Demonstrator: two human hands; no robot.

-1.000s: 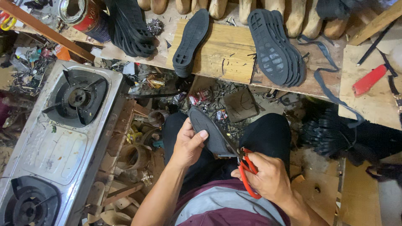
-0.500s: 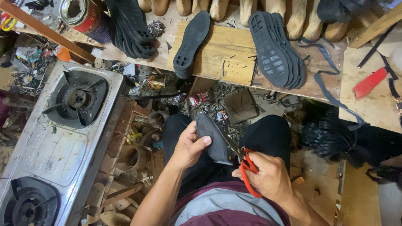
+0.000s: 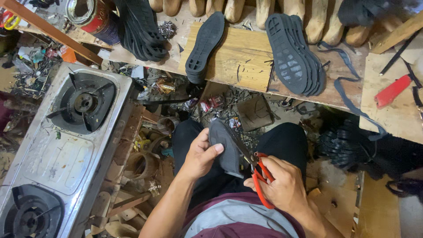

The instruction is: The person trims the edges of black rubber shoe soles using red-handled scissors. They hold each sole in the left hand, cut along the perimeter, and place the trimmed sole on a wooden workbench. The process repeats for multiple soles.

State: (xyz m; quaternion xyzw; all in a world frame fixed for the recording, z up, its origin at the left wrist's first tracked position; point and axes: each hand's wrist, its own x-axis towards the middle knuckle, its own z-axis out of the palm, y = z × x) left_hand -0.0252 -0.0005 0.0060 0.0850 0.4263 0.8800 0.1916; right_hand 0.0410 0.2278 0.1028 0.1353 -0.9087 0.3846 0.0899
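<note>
Over your lap, between your knees, you have little free room: the workbench edge (image 3: 264, 94) runs just ahead and the steel gas stove (image 3: 66, 141) crowds your left. Sole stacks (image 3: 293, 53) lie on the bench. Your left hand (image 3: 200, 154) pinches the grey sole piece (image 3: 224, 145); your right hand (image 3: 282, 185) grips red-handled scissors (image 3: 260, 176), blades on its edge.

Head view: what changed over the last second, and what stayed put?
The grey sole piece has turned in the left hand, from pointed and tilted to more upright and rounded, as the red-handled scissors in the right hand work along its edge. Both hands keep their grips. The soles on the bench and the gas stove have not moved.
</note>
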